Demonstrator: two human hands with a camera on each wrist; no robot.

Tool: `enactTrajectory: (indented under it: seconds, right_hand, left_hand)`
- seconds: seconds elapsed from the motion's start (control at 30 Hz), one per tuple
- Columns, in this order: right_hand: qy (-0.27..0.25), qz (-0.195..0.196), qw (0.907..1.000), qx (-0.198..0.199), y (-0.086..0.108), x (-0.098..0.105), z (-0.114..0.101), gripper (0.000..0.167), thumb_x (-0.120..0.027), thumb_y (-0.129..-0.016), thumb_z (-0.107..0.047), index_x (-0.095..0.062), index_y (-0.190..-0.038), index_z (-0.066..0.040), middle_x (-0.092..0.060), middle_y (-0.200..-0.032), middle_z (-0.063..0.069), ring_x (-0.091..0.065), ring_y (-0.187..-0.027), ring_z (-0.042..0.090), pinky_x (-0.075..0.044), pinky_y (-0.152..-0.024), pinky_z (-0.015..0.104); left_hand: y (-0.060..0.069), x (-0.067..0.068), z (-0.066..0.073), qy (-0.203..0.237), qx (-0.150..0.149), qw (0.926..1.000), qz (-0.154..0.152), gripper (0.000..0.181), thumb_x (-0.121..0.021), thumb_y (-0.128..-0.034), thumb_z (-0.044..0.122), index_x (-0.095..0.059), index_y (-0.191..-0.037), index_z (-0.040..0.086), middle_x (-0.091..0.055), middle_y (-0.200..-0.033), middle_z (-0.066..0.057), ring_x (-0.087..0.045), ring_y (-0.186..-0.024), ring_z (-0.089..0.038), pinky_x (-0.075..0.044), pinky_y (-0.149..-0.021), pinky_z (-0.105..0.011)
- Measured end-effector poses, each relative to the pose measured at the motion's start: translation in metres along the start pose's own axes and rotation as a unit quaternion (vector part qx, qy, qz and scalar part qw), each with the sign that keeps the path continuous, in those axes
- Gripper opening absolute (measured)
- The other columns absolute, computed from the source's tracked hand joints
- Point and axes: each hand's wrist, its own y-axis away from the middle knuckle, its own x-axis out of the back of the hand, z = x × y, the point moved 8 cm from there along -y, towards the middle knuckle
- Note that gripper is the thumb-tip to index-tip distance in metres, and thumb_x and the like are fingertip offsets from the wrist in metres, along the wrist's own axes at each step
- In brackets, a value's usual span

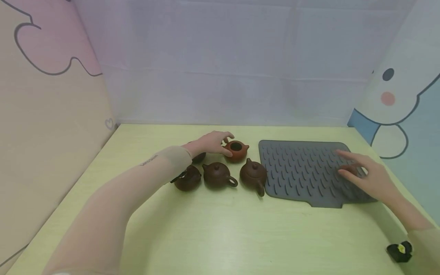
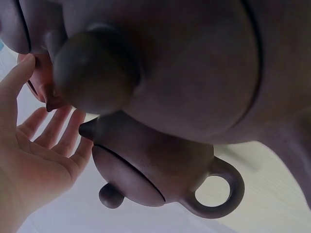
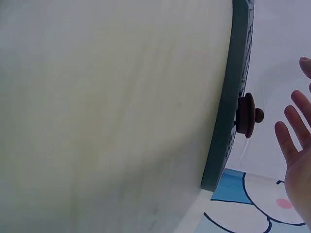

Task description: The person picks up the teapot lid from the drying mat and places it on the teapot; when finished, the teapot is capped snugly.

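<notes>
My left hand (image 1: 213, 142) reaches to a small reddish-brown teapot (image 1: 237, 153) at the back, lidless with a dark round opening. In the left wrist view the thumb touches this pot and the curved fingers are on its other side. My right hand (image 1: 369, 173) hovers over the grey mat (image 1: 302, 172), its fingers extended and thumb apart. A brown teapot lid (image 3: 247, 115) with a knob rests on that mat, apart from the right hand (image 3: 299, 141). Dark brown lidded teapots stand in front: one in the middle (image 1: 216, 176), another by the mat (image 1: 253, 175).
Another dark teapot (image 1: 187, 180) stands beneath my left forearm, which partly hides one more (image 1: 199, 157) behind it. Raised ridges cover the mat, on the right of the pale yellow table (image 1: 220, 233). A pale backdrop (image 1: 220, 72) rises behind, with patterned walls at both sides.
</notes>
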Motion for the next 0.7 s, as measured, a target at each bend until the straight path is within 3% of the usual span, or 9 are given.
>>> enactTrajectory:
  seconds: [0.13,0.37,0.5,0.6,0.7]
  right_hand:
    - [0.0,-0.01,0.9998,-0.019,0.001,0.002,0.018,0.062,-0.08,-0.08,-0.009,-0.059,-0.138,-0.018,-0.037,-0.131,-0.048,-0.032,-0.117,-0.031,-0.029,-0.084,-0.005]
    - [0.034,-0.035,0.9987,-0.014,0.001,0.004,0.033,0.054,-0.079,-0.082,-0.013,-0.062,-0.134,-0.016,-0.036,-0.129,-0.047,-0.027,-0.115,-0.035,-0.033,-0.081,-0.002]
    - [0.058,-0.053,0.9967,-0.02,0.001,0.005,0.039,0.045,-0.079,-0.083,-0.017,-0.067,-0.125,-0.009,-0.064,-0.129,-0.01,-0.025,-0.108,-0.035,-0.035,-0.077,-0.002]
    - [0.073,-0.072,0.9945,-0.02,0.001,0.004,0.043,0.04,-0.079,-0.083,-0.018,-0.069,-0.119,-0.006,-0.068,-0.119,0.02,-0.021,-0.105,-0.035,-0.041,-0.071,0.005]
    - [0.082,-0.084,0.9928,-0.022,0.0,0.003,0.046,0.031,-0.078,-0.083,-0.018,-0.072,-0.112,-0.009,-0.071,-0.114,0.019,-0.022,-0.102,-0.036,-0.047,-0.067,0.014]
  left_hand:
    - [0.0,-0.001,-0.001,0.0,0.013,0.9999,-0.003,0.071,-0.073,-0.0875,0.037,-0.044,-0.146,0.009,-0.06,-0.135,-0.016,-0.056,-0.128,-0.03,-0.044,-0.108,-0.044]
    - [0.003,-0.001,-0.002,0.004,0.027,0.9996,-0.004,0.059,-0.073,-0.0877,0.037,-0.051,-0.135,0.011,-0.062,-0.133,-0.016,-0.058,-0.125,-0.029,-0.046,-0.106,-0.044]
    - [0.004,-0.002,-0.003,0.007,0.029,0.9995,-0.004,0.056,-0.073,-0.0884,0.037,-0.051,-0.134,0.012,-0.064,-0.129,-0.014,-0.06,-0.122,-0.028,-0.047,-0.104,-0.043]
    - [0.004,-0.002,-0.003,0.006,0.029,0.9995,-0.005,0.056,-0.072,-0.0886,0.038,-0.051,-0.135,0.013,-0.066,-0.126,-0.014,-0.061,-0.119,-0.027,-0.048,-0.102,-0.042]
    - [0.005,-0.004,-0.004,0.004,0.03,0.9995,-0.007,0.057,-0.072,-0.0888,0.04,-0.05,-0.135,0.015,-0.066,-0.123,-0.013,-0.062,-0.116,-0.027,-0.048,-0.101,-0.042]
